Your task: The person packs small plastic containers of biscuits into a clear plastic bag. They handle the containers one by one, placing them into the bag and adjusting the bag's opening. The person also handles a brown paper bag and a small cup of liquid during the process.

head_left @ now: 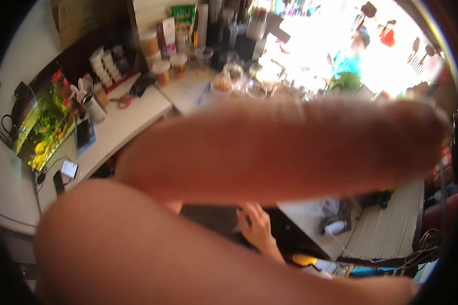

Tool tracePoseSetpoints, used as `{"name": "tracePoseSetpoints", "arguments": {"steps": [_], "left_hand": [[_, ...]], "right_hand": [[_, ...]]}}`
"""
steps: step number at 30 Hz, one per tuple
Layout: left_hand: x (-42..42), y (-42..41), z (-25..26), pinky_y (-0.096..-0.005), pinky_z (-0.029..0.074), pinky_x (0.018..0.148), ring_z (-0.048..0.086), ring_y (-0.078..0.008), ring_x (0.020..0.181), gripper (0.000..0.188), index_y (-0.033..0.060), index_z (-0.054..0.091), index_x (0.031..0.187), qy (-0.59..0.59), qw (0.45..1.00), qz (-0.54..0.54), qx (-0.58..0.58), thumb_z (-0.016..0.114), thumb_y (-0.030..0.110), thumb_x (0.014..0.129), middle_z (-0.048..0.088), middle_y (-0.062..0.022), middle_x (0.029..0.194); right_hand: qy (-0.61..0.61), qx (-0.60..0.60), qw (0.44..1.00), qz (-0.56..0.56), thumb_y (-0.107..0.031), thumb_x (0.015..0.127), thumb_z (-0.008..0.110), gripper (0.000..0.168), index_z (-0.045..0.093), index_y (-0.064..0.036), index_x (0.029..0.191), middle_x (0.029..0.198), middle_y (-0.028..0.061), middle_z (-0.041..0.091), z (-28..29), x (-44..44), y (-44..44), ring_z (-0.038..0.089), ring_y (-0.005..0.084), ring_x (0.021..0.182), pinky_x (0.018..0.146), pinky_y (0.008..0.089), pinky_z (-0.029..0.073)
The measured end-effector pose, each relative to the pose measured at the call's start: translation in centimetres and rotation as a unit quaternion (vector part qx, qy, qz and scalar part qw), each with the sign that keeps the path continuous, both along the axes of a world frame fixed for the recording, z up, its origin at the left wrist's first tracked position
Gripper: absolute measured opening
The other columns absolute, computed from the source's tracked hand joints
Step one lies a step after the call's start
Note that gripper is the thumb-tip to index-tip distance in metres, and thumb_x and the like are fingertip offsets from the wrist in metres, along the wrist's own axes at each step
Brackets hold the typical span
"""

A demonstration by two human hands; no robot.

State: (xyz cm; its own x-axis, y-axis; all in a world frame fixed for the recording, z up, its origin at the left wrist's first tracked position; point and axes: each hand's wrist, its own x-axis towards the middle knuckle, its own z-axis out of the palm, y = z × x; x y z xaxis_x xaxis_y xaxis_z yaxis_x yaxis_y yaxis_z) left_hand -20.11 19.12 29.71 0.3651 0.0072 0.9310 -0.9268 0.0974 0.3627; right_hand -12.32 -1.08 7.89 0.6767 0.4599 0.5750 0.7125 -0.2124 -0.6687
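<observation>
Two large, blurred fingers (252, 152) of a hand cross right in front of the lens; whose hand it is cannot be told. Below them, my right hand (258, 227) shows small, with bent fingers over a dark surface (210, 219); whether it holds anything is unclear. A sliver of skin (174, 206) peeks out to its left, perhaps part of my left hand, mostly hidden. On the counter (126, 118) behind lie red-handled scissors (125, 101), near a white cylindrical container (94, 108) and a phone (83, 135).
A lit aquarium (47, 133) stands at the left. Stacked white cups (105, 66), lidded plastic tubs (161, 72) and clear containers (233, 71) crowd the back. Beyond the counter is a person in a teal top (347, 63). Loose cables (431, 244) hang at lower right.
</observation>
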Motion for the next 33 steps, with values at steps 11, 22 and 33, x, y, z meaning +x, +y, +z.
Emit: {"name": "tracePoseSetpoints", "arguments": {"steps": [11, 22, 33], "left_hand": [[8.0, -0.8, -2.7, -0.0655, 0.028, 0.101, 0.028, -0.0389, 0.134, 0.032, 0.021, 0.055, 0.113, 0.053, 0.998, -0.005, -0.034, 0.067, 0.02, 0.083, 0.043, -0.011, 0.137], [47.0, -5.7, -23.8, -0.0354, 0.044, 0.091, 0.053, -0.0259, 0.106, 0.044, 0.0004, 0.049, 0.114, 0.408, 0.846, 0.343, 0.025, 0.068, 0.014, 0.078, 0.056, -0.0147, 0.112], [61.3, -4.0, -29.6, -0.0345, 0.049, 0.081, 0.065, -0.0236, 0.09, 0.059, 0.0059, 0.066, 0.103, 0.471, 0.728, 0.488, 0.103, 0.081, 0.04, 0.058, 0.069, -0.0113, 0.099]], "right_hand": [[0.052, -0.035, 0.983, -0.171, 0.004, 0.08, 0.062, 0.022, 0.061, -0.001, 0.102, 0.094, 0.0122, 0.065, 0.6, -0.6, -8.1, 0.063, 0.0179, 0.065, 0.06, 0.0269, 0.051], [0.002, -0.007, 0.971, -0.24, 0.006, 0.077, 0.063, 0.024, 0.062, -0.002, 0.1, 0.092, 0.0124, 0.066, 4.2, 9.7, -18.8, 0.062, 0.0199, 0.067, 0.063, 0.0278, 0.049], [0.089, -0.022, 0.95, -0.297, 0.006, 0.078, 0.063, 0.02, 0.062, -0.002, 0.096, 0.09, 0.0119, 0.066, 2.4, 12.0, -28.9, 0.062, 0.0185, 0.067, 0.062, 0.0267, 0.049]]}}
